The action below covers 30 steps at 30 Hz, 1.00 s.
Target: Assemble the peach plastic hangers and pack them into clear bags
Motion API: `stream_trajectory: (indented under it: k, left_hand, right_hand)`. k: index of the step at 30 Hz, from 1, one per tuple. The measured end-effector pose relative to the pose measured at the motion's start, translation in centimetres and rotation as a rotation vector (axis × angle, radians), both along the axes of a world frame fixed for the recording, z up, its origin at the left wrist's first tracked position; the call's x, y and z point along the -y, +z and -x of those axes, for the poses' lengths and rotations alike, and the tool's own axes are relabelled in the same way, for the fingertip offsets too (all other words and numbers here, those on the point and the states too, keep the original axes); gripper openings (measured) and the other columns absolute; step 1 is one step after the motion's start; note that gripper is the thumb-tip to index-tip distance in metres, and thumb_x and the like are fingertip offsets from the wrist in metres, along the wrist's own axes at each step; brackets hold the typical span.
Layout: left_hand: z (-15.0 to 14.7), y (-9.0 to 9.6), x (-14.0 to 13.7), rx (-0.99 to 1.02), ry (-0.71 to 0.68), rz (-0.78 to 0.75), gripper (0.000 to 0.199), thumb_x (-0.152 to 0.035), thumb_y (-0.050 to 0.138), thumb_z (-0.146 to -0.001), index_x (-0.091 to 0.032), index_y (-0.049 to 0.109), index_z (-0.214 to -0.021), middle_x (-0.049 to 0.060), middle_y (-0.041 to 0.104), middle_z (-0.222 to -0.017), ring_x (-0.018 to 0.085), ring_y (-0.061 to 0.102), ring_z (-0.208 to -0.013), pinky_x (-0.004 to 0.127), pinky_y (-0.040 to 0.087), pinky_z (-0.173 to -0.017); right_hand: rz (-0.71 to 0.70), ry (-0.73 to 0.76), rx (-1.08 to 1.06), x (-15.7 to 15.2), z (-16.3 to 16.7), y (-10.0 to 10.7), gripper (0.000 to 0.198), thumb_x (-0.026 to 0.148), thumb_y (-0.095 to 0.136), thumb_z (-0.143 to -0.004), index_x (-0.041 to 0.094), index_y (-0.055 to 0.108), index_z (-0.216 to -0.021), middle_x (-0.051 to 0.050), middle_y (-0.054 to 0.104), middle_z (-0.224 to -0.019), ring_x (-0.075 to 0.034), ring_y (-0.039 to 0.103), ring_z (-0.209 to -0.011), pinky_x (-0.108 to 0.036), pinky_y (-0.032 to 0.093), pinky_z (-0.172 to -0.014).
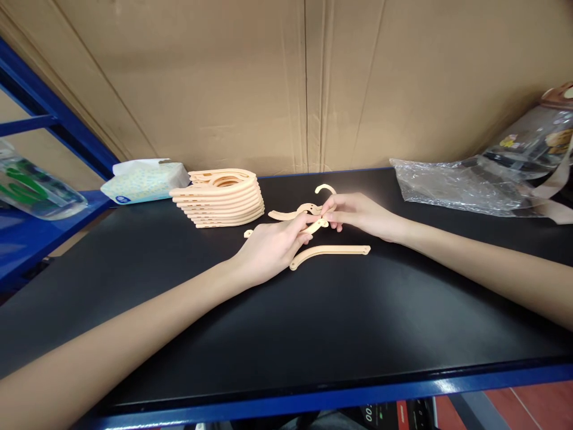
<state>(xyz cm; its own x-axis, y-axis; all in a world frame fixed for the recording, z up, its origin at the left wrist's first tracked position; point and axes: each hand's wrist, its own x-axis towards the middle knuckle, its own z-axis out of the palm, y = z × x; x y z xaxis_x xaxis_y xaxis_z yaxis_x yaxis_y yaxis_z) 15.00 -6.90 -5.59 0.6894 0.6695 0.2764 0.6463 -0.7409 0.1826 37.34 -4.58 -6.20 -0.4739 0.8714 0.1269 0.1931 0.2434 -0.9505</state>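
Meeting over a black tabletop (358,322), two bare hands work close together, fingers almost touching. The left hand (273,246) is curled shut around a slim, cream-coloured strip (314,227), pinching it between thumb and fingers so that its rounded end, pierced with a small hole, pokes out. The right hand (360,214) pinches at that same end, thumb and fingertips drawn together; whether they also grip a smaller part is hidden.

Just in front lies a loose curved bar (331,249), smooth and plastic-looking, bent at one end and holed at both. Behind the hands rests a wavy hanger piece (284,215) of the same colour, and a rounded hook (326,188) shows beyond the right hand, which hides whether the two join. A small pale end (248,233) peeks out left of the left hand; its other part is covered.

Farther left, matching hangers stand in a neat stack (219,203) beside a soft tissue pack (147,182). At right, a crinkled clear plastic bag (461,185) lies near a transparent bag (532,137), cut off by the edge.
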Motion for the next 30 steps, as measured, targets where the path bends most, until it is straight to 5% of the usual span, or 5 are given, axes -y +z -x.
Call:
stream_trajectory:
  k: [9, 21, 30]
  left_hand:
    - [-0.23, 0.36, 0.23, 0.036, -0.01, 0.04, 0.007, -0.027, 0.04, -0.096, -0.022, 0.044, -0.093, -0.005, 0.061, -0.071, 0.013, 0.055, -0.053, 0.021, 0.033, -0.05]
    - [-0.22, 0.25, 0.04, 0.106, 0.003, 0.118, 0.007, -0.029, 0.043, -0.094, -0.024, 0.043, -0.099, -0.004, 0.066, -0.079, 0.015, 0.064, -0.063, 0.023, 0.04, -0.056]
    - [-0.06, 0.48, -0.36, 0.237, -0.003, 0.373, 0.01, -0.033, 0.046, -0.094, -0.024, 0.041, -0.095, -0.005, 0.067, -0.082, 0.013, 0.062, -0.07, 0.026, 0.044, -0.067]
  right_hand:
    - [-0.056, 0.009, -0.011, -0.01, 0.17, -0.32, 0.013, 0.031, 0.062, -0.082, 0.018, 0.061, -0.085, 0.0, 0.06, -0.08, -0.01, 0.055, -0.064, -0.027, 0.047, -0.062]
    - [-0.105, 0.023, 0.025, 0.44, 0.4, -0.05, 0.014, 0.033, 0.059, -0.085, 0.019, 0.058, -0.086, -0.001, 0.059, -0.081, -0.011, 0.054, -0.067, -0.026, 0.046, -0.062]
    - [-0.085, 0.08, 0.014, 0.24, 0.25, 0.1, 0.014, 0.032, 0.06, -0.085, 0.018, 0.057, -0.087, 0.001, 0.057, -0.078, -0.011, 0.054, -0.068, -0.026, 0.044, -0.061]
